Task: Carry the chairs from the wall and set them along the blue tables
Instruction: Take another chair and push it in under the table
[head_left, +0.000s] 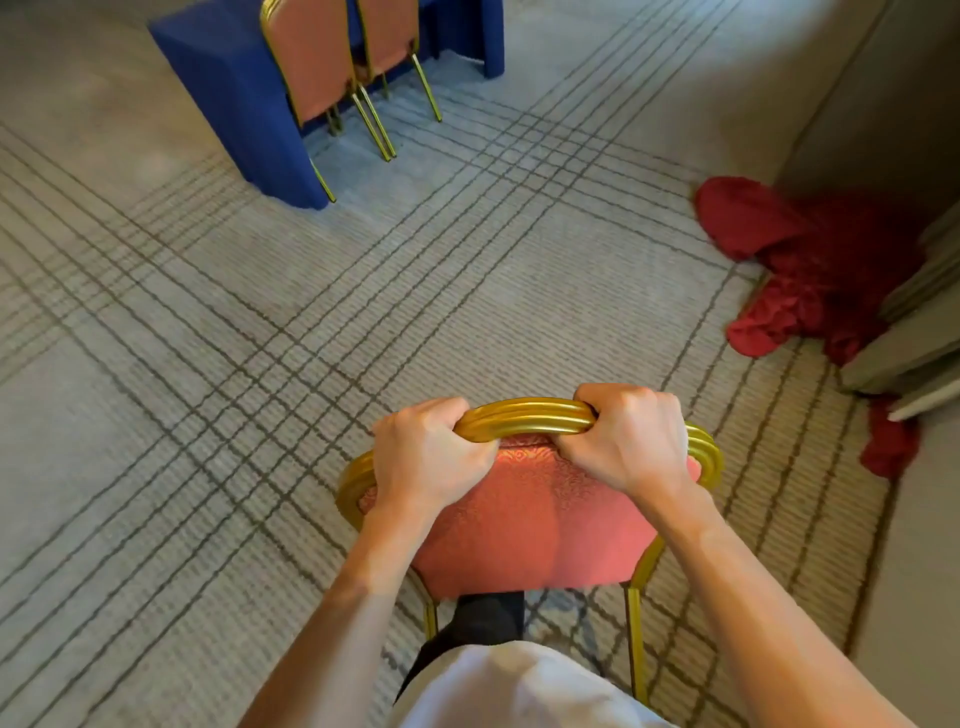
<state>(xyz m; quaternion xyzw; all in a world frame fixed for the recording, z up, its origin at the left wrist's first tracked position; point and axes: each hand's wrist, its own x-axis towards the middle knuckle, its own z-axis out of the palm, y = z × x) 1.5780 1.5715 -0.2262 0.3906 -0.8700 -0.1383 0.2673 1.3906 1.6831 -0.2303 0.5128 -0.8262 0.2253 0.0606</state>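
Note:
A chair (530, 525) with a gold metal frame and a pink patterned back stands right in front of me, seen from above and behind. My left hand (431, 452) grips the left part of its curved top rail. My right hand (628, 436) grips the right part of the same rail. Far ahead, a table draped in blue cloth (223, 88) sits at the top left. Two matching chairs (311, 62) (389, 36) stand side by side against the table, their backs toward me.
Grey carpet with dark crossing lines (260, 338) covers the floor between me and the table. A heap of red cloth (810, 270) lies on the floor at the right, beside a grey wall corner (909, 353). My own leg shows under the chair.

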